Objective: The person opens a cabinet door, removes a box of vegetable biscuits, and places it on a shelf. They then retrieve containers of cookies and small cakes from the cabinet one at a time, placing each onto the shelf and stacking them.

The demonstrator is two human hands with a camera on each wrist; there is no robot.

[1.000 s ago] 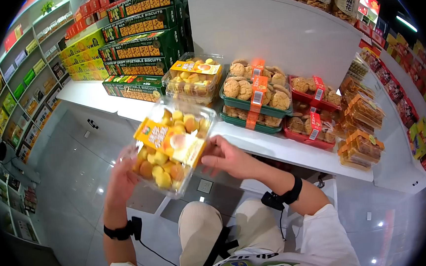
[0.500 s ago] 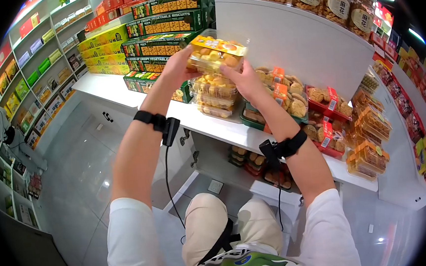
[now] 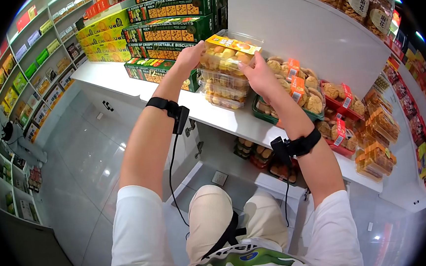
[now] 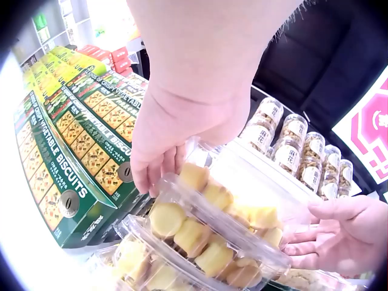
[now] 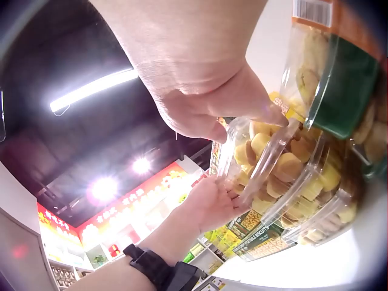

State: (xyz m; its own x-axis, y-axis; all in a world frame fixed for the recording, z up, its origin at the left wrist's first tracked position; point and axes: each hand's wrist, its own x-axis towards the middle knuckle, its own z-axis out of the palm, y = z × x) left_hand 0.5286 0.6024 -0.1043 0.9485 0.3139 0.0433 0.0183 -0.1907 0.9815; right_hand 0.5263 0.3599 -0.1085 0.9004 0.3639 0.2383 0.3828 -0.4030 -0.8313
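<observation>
A clear plastic box of small round yellow-brown cakes, with an orange and yellow label on its lid, lies on top of a stack of similar cake boxes in the head view. My left hand holds its left end; in the left wrist view, the fingers of that hand reach down beside the lid. At the opposite end my right hand holds the box, thumb near the front corner. The right wrist view shows the box between both hands.
Green vegetable biscuit boxes are piled left of the stack. To its right are trays of cookies and more packs. A white panel rises behind, and a cupboard with several trays opens below the counter.
Both hands have carried the cake box from near my lap up and forward onto the stack. Over the last half second it has lowered slightly, and the hands stay at its ends.
</observation>
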